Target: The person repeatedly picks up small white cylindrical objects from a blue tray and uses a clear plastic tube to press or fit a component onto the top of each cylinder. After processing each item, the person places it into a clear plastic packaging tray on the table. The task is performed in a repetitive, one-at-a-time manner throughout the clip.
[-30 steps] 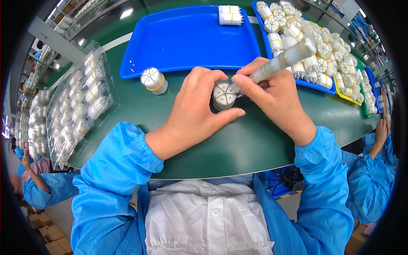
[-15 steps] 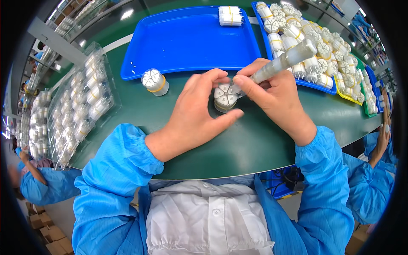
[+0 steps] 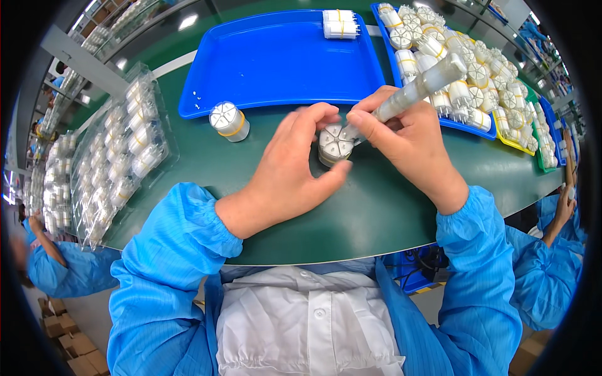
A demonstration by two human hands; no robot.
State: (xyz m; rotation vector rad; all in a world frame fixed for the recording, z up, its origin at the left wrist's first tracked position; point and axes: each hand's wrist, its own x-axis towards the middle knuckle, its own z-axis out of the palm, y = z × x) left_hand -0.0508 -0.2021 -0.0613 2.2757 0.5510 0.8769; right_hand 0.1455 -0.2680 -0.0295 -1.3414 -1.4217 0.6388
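Observation:
My left hand (image 3: 285,166) curls round a bundle of white wedge-shaped pieces (image 3: 336,143) that stands upright on the green table. Its thumb rests at the near side and its fingers at the far side. In my right hand (image 3: 407,141) is a thick, translucent whitish pen-shaped tube (image 3: 420,86), gripped between thumb and fingers and slanting up to the right. The tube's narrow tip meets the top of the bundle at its right edge. A second round bundle (image 3: 229,122) with a yellow band stands to the left, apart from both hands.
A blue tray (image 3: 269,69) lies beyond my hands, with banded bundles (image 3: 340,24) in its far right corner. To the right, another blue tray (image 3: 467,128) is heaped with bundles. Clear plastic trays (image 3: 119,150) of white pieces stand left. Co-workers' sleeves (image 3: 75,272) show at both sides.
My left thumb has drawn in closer to the bundle. The bundle and the tube's tip have shifted very slightly to the right.

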